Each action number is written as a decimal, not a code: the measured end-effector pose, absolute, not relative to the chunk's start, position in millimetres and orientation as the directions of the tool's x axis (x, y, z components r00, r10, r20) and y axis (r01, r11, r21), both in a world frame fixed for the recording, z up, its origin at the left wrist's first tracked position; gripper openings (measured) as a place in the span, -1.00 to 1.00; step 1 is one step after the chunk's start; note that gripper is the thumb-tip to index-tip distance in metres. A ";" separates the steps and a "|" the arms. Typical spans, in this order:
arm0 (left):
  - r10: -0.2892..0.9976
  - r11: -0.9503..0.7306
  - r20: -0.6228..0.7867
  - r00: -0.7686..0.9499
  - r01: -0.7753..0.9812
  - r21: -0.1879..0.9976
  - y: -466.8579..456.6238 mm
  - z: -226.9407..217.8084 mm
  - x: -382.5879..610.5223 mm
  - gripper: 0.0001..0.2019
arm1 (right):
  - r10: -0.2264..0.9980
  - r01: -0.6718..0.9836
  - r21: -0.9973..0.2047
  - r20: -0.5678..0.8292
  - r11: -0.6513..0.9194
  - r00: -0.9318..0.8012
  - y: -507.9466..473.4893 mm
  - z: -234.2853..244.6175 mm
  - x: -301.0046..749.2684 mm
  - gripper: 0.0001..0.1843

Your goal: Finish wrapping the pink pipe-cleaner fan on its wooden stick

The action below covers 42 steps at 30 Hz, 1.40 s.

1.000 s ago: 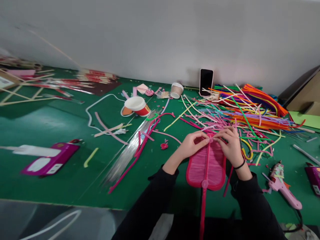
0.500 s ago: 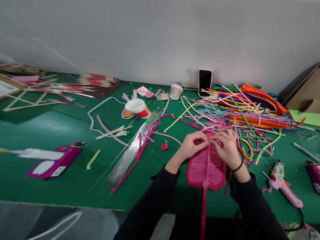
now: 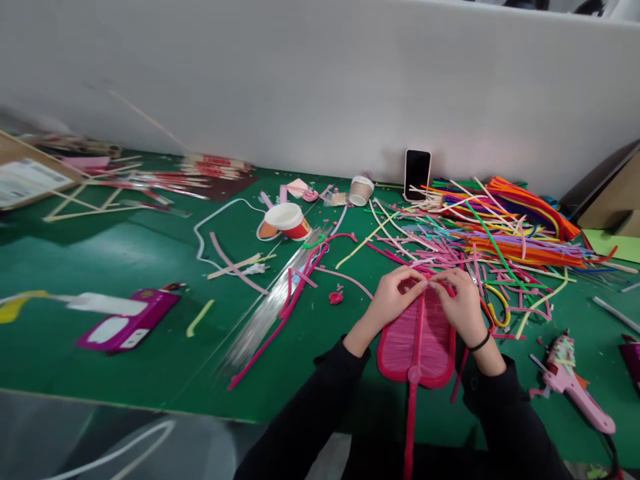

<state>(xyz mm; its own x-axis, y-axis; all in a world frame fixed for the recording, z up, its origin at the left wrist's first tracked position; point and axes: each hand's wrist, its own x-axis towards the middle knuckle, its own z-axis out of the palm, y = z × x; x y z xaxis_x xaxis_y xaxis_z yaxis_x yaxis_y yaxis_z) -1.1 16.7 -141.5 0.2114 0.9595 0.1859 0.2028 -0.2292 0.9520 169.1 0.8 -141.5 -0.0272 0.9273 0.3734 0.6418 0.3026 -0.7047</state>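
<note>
A pink fan-shaped piece made of pipe cleaners [image 3: 417, 343] lies on the green table [image 3: 125, 267] in front of me, its long pink stem running down toward me. My left hand [image 3: 393, 300] pinches its top edge from the left. My right hand [image 3: 460, 303], with a black band on the wrist, pinches the same top edge from the right, fingertips almost meeting over the central rib. Both sleeves are black.
A heap of coloured pipe cleaners [image 3: 505, 227] spreads behind my hands. A phone [image 3: 417, 175] leans on the white wall. Two paper cups [image 3: 287, 220] lie left of it. A pink glue gun [image 3: 575, 383] sits at right, a magenta box [image 3: 127, 327] at left, thin sticks [image 3: 105, 193] far left.
The camera view has shifted a little, so everything sits slightly lower and to the right. My hands stay pinched at the top of the pink piece.
</note>
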 end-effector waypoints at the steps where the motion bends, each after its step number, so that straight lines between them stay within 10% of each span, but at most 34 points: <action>1: 0.953 -0.240 0.187 0.238 0.220 0.945 16.5 -139.1 -3.5 -0.84 | 0.925 0.660 -0.680 0.375 0.319 -0.061 0.7 -140.4 172.1 -0.89; 6: 0.940 -0.231 0.152 0.307 0.242 0.942 14.9 -135.7 -6.5 -0.85 | 0.908 0.772 -0.515 0.374 0.373 -0.189 -0.9 -136.5 178.9 -0.88; 22: 0.993 0.000 -0.003 0.121 0.026 1.000 7.9 -147.4 15.4 -0.67 | 0.941 0.647 -0.730 0.332 0.220 0.056 -0.8 -138.1 168.4 -0.86; 32: 0.938 -0.218 0.129 0.323 0.255 0.942 13.9 -134.9 -5.5 -0.89 | 0.848 0.731 -0.462 0.430 0.502 -0.310 -2.1 -124.2 190.8 -0.80; 42: 0.956 -0.264 0.218 0.198 0.244 0.933 9.3 -138.1 0.8 -0.75 | 0.892 0.715 -0.568 0.417 0.407 -0.176 -7.1 -121.9 176.6 -0.89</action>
